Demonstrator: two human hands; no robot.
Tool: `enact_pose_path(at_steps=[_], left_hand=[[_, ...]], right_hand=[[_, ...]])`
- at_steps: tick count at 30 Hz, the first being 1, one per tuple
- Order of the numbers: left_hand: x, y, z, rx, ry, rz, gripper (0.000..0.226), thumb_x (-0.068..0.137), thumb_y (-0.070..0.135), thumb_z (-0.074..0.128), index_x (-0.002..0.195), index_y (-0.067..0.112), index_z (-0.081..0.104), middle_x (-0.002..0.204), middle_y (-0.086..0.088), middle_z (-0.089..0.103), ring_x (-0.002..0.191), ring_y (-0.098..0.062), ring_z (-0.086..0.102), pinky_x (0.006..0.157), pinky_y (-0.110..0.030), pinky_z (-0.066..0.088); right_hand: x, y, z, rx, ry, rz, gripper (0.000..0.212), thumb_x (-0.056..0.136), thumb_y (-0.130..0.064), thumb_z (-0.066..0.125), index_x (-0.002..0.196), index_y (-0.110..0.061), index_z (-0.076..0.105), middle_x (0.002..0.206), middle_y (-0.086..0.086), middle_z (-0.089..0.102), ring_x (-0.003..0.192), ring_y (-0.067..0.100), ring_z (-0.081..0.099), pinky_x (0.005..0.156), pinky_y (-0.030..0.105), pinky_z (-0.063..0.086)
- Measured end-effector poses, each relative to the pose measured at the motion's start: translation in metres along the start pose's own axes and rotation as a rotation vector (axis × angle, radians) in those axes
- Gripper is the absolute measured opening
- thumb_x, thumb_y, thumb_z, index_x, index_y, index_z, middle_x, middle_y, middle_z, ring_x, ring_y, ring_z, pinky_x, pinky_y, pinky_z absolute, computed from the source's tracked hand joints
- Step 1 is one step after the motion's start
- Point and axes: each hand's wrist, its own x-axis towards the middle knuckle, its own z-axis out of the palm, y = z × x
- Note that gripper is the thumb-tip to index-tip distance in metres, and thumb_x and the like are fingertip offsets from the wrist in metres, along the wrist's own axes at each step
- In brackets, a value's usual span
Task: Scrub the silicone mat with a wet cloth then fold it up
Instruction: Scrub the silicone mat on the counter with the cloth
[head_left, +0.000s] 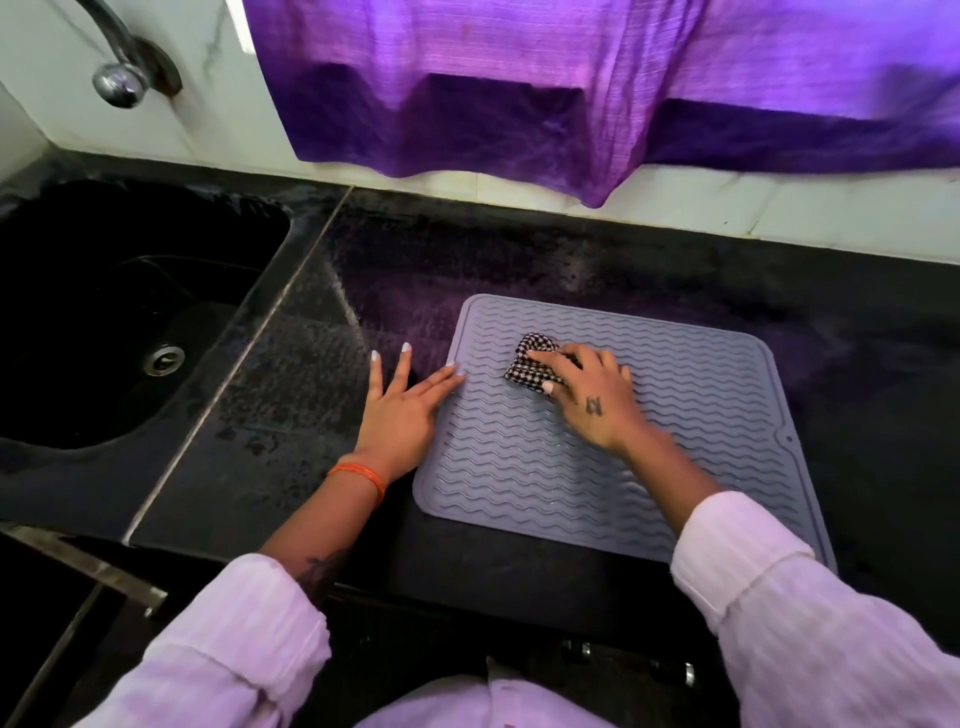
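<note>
A grey, wavy-ribbed square silicone mat was spread flat under both hands. A crumpled black-and-white checked cloth was pressed onto it by the right hand. The mat's near-left edge was pinned by the flat left hand, fingers spread.

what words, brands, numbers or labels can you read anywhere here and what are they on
No readable text, brand, number or label shows anywhere in this view.
Right hand: a small dark tattoo on its back, too small and blurred to read as letters.
Silicone mat: only raised wavy ridges, no printing visible.
Checked cloth: pattern only, no label visible.
Tap and sink drain: no markings legible.
</note>
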Motion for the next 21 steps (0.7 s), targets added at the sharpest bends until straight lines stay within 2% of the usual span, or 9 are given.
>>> enact_pose_path(at_steps=[2,5,9,12,15,19,21], left_hand=[[0.000,0.001,0.001,-0.020,0.004,-0.006,0.049,0.102,0.025,0.032,0.148,0.037,0.021,0.153,0.019,0.023,0.146,-0.029,-0.009,0.097,-0.038,-0.041],[0.000,0.002,0.002,-0.035,0.014,-0.012,0.049,0.102,0.024,0.033,0.148,0.037,0.022,0.153,0.019,0.023,0.146,-0.029,-0.009,0.097,-0.038,-0.040],[-0.001,0.004,0.001,-0.045,0.018,-0.020,0.047,0.102,0.026,0.033,0.147,0.036,0.025,0.153,0.019,0.025,0.146,-0.029,-0.008,0.098,-0.038,-0.040],[-0.001,0.005,0.001,-0.037,0.016,-0.027,0.047,0.101,0.027,0.033,0.147,0.036,0.025,0.153,0.019,0.025,0.146,-0.029,-0.008,0.096,-0.037,-0.042],[-0.002,0.005,0.003,-0.046,0.018,-0.029,0.048,0.101,0.027,0.035,0.147,0.036,0.025,0.153,0.019,0.024,0.146,-0.029,-0.008,0.095,-0.036,-0.042],[-0.002,0.005,0.002,-0.051,0.020,-0.032,0.049,0.100,0.025,0.035,0.147,0.036,0.026,0.153,0.018,0.024,0.146,-0.029,-0.008,0.097,-0.037,-0.041],[-0.002,0.005,0.002,-0.046,0.026,-0.037,0.049,0.100,0.025,0.036,0.147,0.036,0.027,0.153,0.018,0.025,0.146,-0.029,-0.008,0.097,-0.037,-0.041]], right_hand=[[-0.013,-0.005,0.007,-0.023,0.066,-0.001,0.042,0.095,-0.033,0.045,0.136,-0.041,0.040,0.139,0.002,0.041,0.116,0.026,0.036,0.090,0.039,0.026],[-0.029,-0.013,0.017,-0.148,0.080,-0.004,0.043,0.096,-0.038,0.040,0.139,-0.042,0.034,0.144,0.003,0.035,0.118,0.026,0.035,0.091,0.039,0.025],[-0.017,-0.007,0.007,-0.046,-0.022,-0.021,0.044,0.096,-0.036,0.043,0.138,-0.044,0.033,0.144,0.001,0.033,0.122,0.025,0.032,0.097,0.042,0.026],[-0.026,-0.007,0.007,-0.006,0.029,-0.033,0.043,0.095,-0.035,0.044,0.138,-0.042,0.037,0.141,0.002,0.039,0.120,0.025,0.035,0.094,0.040,0.028],[-0.045,-0.014,0.018,-0.118,0.089,-0.045,0.042,0.095,-0.036,0.044,0.137,-0.041,0.038,0.141,0.004,0.041,0.116,0.027,0.038,0.089,0.039,0.029],[-0.035,-0.013,0.009,-0.078,0.025,-0.046,0.042,0.097,-0.035,0.041,0.138,-0.043,0.035,0.144,0.002,0.036,0.121,0.025,0.033,0.095,0.040,0.025],[-0.038,-0.013,0.006,-0.032,0.029,-0.067,0.042,0.096,-0.033,0.044,0.137,-0.041,0.039,0.141,0.003,0.040,0.120,0.026,0.035,0.094,0.041,0.026]])
